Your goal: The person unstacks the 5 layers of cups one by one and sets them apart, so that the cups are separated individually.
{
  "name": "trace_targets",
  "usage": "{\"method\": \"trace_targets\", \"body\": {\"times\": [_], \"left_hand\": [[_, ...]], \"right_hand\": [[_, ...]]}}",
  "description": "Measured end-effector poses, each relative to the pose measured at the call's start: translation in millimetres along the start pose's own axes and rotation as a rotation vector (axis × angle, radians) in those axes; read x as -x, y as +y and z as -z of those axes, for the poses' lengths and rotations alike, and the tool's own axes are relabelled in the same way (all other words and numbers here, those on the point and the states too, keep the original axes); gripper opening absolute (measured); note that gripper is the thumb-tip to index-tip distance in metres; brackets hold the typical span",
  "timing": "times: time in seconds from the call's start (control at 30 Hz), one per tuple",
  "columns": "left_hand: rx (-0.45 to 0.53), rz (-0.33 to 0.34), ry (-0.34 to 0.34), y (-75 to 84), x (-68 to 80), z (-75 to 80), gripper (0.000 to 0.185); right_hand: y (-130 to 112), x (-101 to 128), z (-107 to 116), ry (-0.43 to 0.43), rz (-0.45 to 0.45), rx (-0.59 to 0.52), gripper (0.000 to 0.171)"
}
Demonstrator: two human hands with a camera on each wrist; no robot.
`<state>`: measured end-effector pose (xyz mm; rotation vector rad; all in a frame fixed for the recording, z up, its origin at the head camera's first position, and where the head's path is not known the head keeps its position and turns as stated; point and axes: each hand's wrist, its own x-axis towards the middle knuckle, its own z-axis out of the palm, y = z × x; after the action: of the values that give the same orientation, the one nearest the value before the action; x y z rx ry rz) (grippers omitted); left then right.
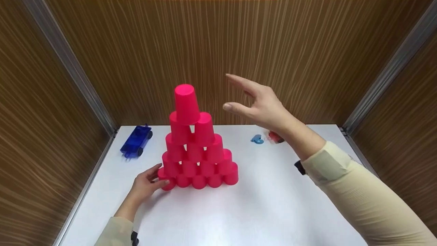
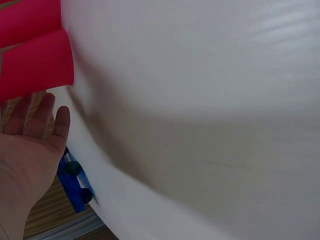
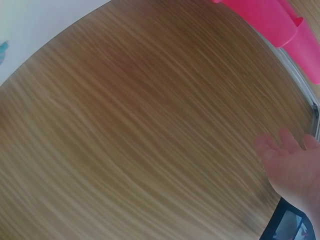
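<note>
— Where is the pink cup pyramid [image 1: 197, 150] placed?
— Mid-desk [image 1: 259, 205]; its bottom-left cup is touched by the left hand [image 1: 147, 182], fingers relaxed.
— And the right hand [image 1: 263, 106]?
— Raised beside the top cup [image 1: 186, 102], spread wide, nothing held.

left hand [image 1: 147, 181] low, fingers relaxed | right hand [image 1: 261, 106] raised, fingers spread (grip empty)

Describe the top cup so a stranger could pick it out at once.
On the white table stands a pyramid of pink cups. The top cup sits upside down at its peak, just left of the raised right hand. It alone has nothing stacked on it.
</note>
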<state>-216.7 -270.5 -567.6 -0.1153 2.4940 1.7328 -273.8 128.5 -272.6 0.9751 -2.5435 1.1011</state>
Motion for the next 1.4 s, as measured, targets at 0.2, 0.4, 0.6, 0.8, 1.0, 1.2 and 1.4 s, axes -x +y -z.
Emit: {"method": "trace_targets", "body": {"times": [0.2,0.4,0.6,0.8,1.0,1.2,1.4], "left_hand": [[-0.089,-0.012,-0.025,5.3,-2.7,6.6,0.070],[-0.116,0.009,-0.040,5.5,-4.2,8.6,0.062],[-0.130,0.018,-0.046,8.3,-5.6,7.7,0.060],[-0.145,0.005,-0.054,10.4,-9.0,4.6,0.058],[-0.149,-0.012,-0.059,10.8,-13.0,2.1,0.056],[-0.168,0.004,-0.074,12.4,-12.9,1.5,0.057],[-0.185,0.006,-0.074,10.3,-8.8,8.6,0.058]], "right_hand": [[-15.5,-20.9,-7.4,-0.058,-0.016,-0.041,0.079],[-30.1,-36.7,-21.0,-0.116,-0.014,-0.134,0.078],[-38.6,-49.4,-37.8,-0.142,-0.002,-0.242,0.077],[-38.0,-55.0,-49.3,-0.159,-0.015,-0.355,0.072],[-34.5,-54.0,-53.0,-0.148,-0.008,-0.395,0.064],[-28.9,-48.8,-43.0,-0.088,0.027,-0.446,0.065],[-11.9,-37.3,-17.0,-0.015,0.002,-0.458,0.060]]}}
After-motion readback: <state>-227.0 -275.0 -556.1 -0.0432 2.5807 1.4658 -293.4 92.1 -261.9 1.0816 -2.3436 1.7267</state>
